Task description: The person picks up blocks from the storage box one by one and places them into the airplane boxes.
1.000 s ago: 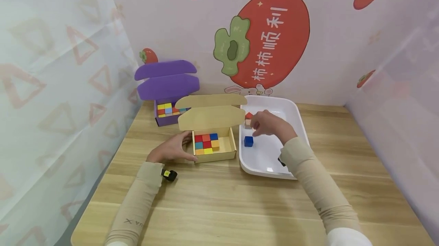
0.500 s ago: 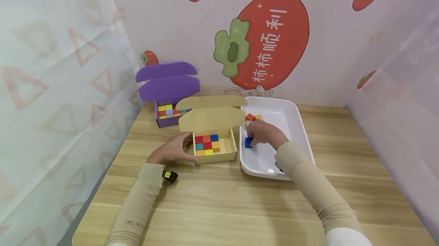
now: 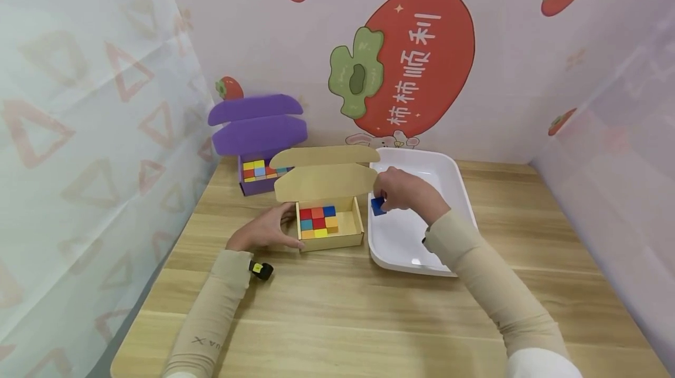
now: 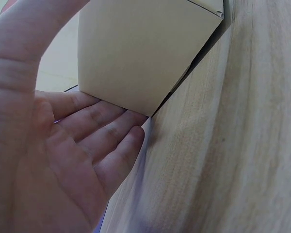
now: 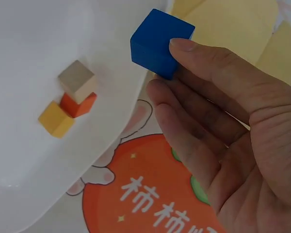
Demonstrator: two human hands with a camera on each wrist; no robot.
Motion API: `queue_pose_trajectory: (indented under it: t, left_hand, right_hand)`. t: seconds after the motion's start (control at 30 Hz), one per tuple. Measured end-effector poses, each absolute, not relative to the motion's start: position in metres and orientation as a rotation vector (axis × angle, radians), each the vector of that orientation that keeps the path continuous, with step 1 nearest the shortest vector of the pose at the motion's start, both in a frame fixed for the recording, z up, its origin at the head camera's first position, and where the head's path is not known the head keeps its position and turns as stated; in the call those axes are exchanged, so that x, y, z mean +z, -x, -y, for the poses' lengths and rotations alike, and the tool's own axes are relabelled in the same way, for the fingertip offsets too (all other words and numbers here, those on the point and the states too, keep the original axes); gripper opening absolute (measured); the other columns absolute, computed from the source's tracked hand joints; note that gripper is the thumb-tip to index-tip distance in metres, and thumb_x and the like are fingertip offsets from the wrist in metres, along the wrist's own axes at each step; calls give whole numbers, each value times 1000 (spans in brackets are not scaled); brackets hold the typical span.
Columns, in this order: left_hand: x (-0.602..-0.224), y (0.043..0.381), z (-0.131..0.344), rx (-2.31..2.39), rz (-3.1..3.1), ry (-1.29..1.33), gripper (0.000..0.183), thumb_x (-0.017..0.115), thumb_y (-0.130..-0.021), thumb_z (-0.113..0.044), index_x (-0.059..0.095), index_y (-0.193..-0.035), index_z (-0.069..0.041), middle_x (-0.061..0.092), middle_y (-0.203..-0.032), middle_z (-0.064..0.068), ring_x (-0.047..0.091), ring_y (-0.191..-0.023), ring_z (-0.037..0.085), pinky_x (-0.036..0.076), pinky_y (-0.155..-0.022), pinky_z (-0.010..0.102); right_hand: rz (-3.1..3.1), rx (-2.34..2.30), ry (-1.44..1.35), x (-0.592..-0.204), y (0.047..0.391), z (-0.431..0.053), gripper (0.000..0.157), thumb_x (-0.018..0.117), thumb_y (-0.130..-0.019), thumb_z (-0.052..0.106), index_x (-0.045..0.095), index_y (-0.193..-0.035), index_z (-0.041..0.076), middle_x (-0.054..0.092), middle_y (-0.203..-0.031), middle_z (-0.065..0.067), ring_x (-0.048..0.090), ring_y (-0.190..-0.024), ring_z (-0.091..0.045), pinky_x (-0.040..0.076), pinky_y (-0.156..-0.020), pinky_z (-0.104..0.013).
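Note:
My right hand pinches a blue cube between thumb and fingers, over the left side of the white tray. Behind it in the right wrist view lie a plain wooden cube, a red-orange block and a yellow cube in the tray. My left hand rests at the left side of a cream box, thumb by its front corner and fingers at its back edge. Several coloured cubes fill the box's left part; bare floor shows at its right.
At the back left, a purple box with its lid raised holds several cubes. The cream box's raised lid stands between it and the tray. A patterned wall sheet closes off the back of the wooden table.
My right hand has come down to the blue cube, taken hold of it and lifted it up toward the tray's left rim. The left hand has stayed at the cream box.

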State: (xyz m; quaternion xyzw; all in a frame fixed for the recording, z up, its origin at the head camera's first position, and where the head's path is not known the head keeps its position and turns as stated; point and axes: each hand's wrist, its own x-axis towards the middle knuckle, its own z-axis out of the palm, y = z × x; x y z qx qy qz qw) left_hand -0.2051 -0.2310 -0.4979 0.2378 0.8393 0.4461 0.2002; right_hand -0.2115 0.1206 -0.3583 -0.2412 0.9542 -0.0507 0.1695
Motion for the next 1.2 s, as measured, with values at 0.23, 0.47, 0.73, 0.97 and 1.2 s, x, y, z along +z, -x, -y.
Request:
queue_pose_trajectory:
  t: [0.23, 0.47, 0.73, 0.97, 1.2]
  left_hand:
    - [-501, 204, 233, 1265, -2325, -645, 119, 98, -73, -46, 31, -165, -11, 44, -166, 8, 39, -157, 33, 32, -131, 54]
    - [-504, 206, 232, 1274, -2333, -673, 115, 98, -72, -45, 36, -163, -12, 48, -163, 6, 41, -155, 33, 32, -130, 55]
    - [-505, 207, 229, 1264, -2321, -652, 116, 99, -70, -47, 37, -161, -12, 49, -162, 6, 43, -155, 31, 33, -130, 54]
    - [-503, 210, 231, 1276, -2333, -691, 113, 99, -70, -45, 39, -160, -13, 51, -160, 5, 44, -153, 31, 33, -130, 54]
    - [-502, 209, 231, 1280, -2319, -658, 116, 99, -70, -47, 37, -162, -12, 50, -161, 6, 44, -154, 32, 33, -130, 55]
  right_hand:
    - [-2703, -132, 777, -345, 210, -98, 15, 86, -89, 12, 84, -104, 10, 78, -89, -4, 66, -78, -21, 65, -78, -31]
    - [-2734, -139, 982, -365, 221, -72, 14, 85, -91, 15, 82, -102, 8, 77, -92, -5, 62, -82, -20, 61, -82, -30]
    - [-2759, 61, 1003, -394, 227, -55, 18, 84, -93, 21, 81, -107, 11, 76, -93, -3, 60, -83, -18, 59, -82, -28]
    - [-2804, 296, 1042, -408, 222, -44, 27, 85, -92, 25, 79, -116, 12, 79, -107, -5, 67, -90, -19, 64, -93, -32]
    - [-2878, 558, 1077, -424, 212, -36, 16, 76, -99, 17, 80, -113, 10, 80, -104, -7, 75, -88, -21, 67, -82, -32]
